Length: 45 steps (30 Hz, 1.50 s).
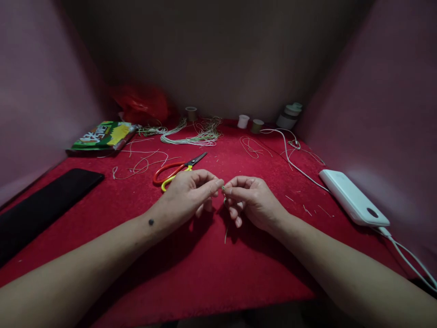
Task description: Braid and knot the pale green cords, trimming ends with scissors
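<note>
My left hand [189,191] and my right hand [251,200] meet at the middle of a red cloth-covered table [191,269]. Both pinch a tiny knotted piece of pale cord [223,188] between thumb and forefinger. A short tail of the cord [226,235] hangs down below my fingers. Scissors with orange and yellow handles [177,170] lie just behind my left hand, blades pointing to the far right.
Loose cord bundles [194,134] and strands [143,161] lie at the back. Small spools [243,121] and a jar [289,115] stand by the far wall. A white power bank [353,197] with cable is at right, a black phone [41,207] and a green packet [102,135] at left.
</note>
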### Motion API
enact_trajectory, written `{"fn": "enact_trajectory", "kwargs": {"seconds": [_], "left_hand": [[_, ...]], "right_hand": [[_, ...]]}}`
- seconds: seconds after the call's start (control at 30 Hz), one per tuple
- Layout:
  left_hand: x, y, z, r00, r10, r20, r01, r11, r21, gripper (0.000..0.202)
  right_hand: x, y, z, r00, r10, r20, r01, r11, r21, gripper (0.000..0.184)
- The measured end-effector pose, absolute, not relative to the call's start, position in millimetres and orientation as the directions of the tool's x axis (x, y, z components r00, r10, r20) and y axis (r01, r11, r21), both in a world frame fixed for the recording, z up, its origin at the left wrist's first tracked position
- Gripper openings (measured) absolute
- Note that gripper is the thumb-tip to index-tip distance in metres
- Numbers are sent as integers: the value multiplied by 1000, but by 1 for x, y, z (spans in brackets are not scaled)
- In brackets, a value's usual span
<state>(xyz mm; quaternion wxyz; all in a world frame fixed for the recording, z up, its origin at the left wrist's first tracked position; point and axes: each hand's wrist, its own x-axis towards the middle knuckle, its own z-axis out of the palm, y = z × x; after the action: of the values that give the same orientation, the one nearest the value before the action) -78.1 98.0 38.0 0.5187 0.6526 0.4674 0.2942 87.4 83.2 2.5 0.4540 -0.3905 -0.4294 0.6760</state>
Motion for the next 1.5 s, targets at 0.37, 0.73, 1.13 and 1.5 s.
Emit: {"fn": "enact_trajectory", "kwargs": {"seconds": [0.37,0.73,1.13,1.5], "left_hand": [[-75,94,33,351,936,11,365,-148,919,19],[-78,95,30,382,894,234,510,-415,754,23],[-76,97,40,359,931,-62,420,-102,902,26],[-77,102,40,410,897,-163,433,-35,901,12]], "right_hand": [[85,77,8,-310,938,-153,-196,-220,-956,14],[82,74,12,-276,950,-145,-148,-191,-970,14],[85,78,10,-283,945,-166,-206,-229,-951,16],[86,81,6,-292,937,-192,-174,-250,-953,18]]}}
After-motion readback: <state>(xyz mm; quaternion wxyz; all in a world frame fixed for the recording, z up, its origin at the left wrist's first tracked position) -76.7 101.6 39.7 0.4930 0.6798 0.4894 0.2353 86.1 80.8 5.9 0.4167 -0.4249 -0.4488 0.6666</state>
